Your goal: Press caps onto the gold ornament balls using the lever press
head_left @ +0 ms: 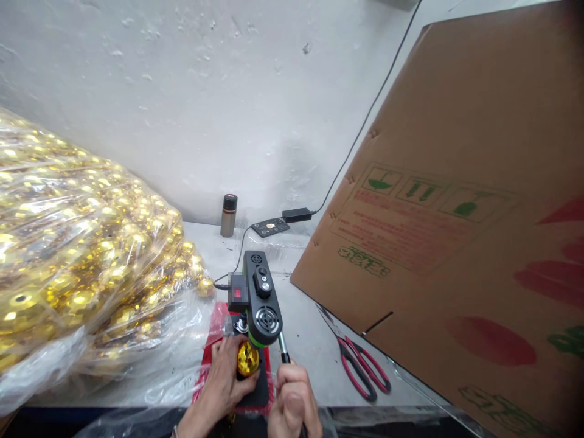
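Note:
Under the head of a small black bench drill press (262,298), a gold faceted ball (247,359) is gripped between the thumb and fingers of my left hand (223,374). The ball rests over the machine's black base, which lies on a red sheet (214,340). My right hand (294,398) is closed round the black grip of the machine's metal lever (283,348), just right of the base. Where the ball meets the tool above it is hidden by the machine's head.
A clear plastic bag (100,261) full of gold balls fills the left. Red-handled scissors (362,365) lie right of the machine, beside a large cardboard box (438,231). A bottle (229,216) and a black power adapter (297,215) with its cable are near the wall.

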Demonstrator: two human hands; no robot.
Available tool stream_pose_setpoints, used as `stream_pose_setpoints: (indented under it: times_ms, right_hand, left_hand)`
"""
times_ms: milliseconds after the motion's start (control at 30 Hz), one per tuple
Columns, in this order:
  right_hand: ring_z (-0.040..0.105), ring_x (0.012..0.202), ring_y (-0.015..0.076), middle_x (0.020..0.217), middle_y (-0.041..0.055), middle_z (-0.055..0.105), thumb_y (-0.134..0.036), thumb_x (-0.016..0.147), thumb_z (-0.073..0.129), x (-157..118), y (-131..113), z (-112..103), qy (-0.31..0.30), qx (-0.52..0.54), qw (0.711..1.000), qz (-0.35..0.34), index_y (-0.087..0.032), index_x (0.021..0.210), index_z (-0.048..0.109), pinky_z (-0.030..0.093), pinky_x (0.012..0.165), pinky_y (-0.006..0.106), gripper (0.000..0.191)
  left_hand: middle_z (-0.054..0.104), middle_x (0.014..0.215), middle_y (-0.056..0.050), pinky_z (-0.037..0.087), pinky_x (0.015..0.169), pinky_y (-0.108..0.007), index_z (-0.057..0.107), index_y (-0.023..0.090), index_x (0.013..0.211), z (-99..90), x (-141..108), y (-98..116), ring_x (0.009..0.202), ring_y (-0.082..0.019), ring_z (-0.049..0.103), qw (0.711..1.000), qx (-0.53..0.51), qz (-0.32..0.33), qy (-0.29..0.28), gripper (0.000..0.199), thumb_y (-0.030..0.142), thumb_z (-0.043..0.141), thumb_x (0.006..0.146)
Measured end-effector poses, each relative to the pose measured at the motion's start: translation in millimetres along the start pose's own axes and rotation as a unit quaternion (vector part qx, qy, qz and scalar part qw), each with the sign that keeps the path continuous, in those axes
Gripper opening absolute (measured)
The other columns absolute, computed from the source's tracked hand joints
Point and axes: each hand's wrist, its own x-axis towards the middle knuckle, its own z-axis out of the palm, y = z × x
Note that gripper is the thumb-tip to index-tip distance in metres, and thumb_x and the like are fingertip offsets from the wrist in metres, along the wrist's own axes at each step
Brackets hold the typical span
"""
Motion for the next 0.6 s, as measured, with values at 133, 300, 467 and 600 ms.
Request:
stream_pose_setpoints:
  times_ms: [133,300,467,600]
  right_hand:
    - [0.049,0.054,0.0105,0.063,-0.0063,0.052,-0.026,0.112,0.041,-0.9,-2.3,3.2,0.021,0.001,1.0,0.011,-0.024,0.068,0.047,0.05,0.073,0.028,0.044]
    - [0.047,0.053,0.0094,0.062,-0.007,0.05,-0.027,0.112,0.04,-4.9,1.3,9.1,0.043,0.011,0.999,0.001,-0.023,0.067,0.045,0.047,0.071,0.027,0.045]
    - [0.046,0.054,0.0104,0.063,-0.0066,0.049,-0.023,0.111,0.038,-12.3,6.6,13.3,0.07,0.018,0.997,0.003,-0.024,0.068,0.045,0.05,0.08,0.03,0.044]
    - [0.047,0.055,0.0108,0.064,-0.0049,0.05,-0.025,0.112,0.038,-19.3,10.5,14.4,0.067,0.018,0.998,-0.004,-0.023,0.067,0.044,0.049,0.073,0.029,0.046]
  left_hand:
    - [0.077,0.113,-0.013,0.052,0.099,-0.056,0.068,0.021,0.123,-2.1,1.7,1.3,0.108,-0.037,0.071,1.0,-0.001,-0.004,-0.023,0.045,0.028,0.074,0.079]
    - [0.078,0.117,-0.013,0.054,0.099,-0.055,0.068,0.021,0.124,-0.6,1.4,0.1,0.11,-0.037,0.072,1.0,0.011,0.0,-0.01,0.047,0.025,0.075,0.078]
    - [0.078,0.115,-0.013,0.055,0.097,-0.053,0.069,0.021,0.124,0.6,1.9,0.5,0.108,-0.037,0.072,1.0,0.017,0.003,-0.008,0.046,0.026,0.076,0.078]
    - [0.078,0.118,-0.013,0.055,0.098,-0.053,0.068,0.021,0.126,1.3,1.8,-0.1,0.11,-0.037,0.071,1.0,0.016,-0.005,-0.014,0.048,0.027,0.076,0.079]
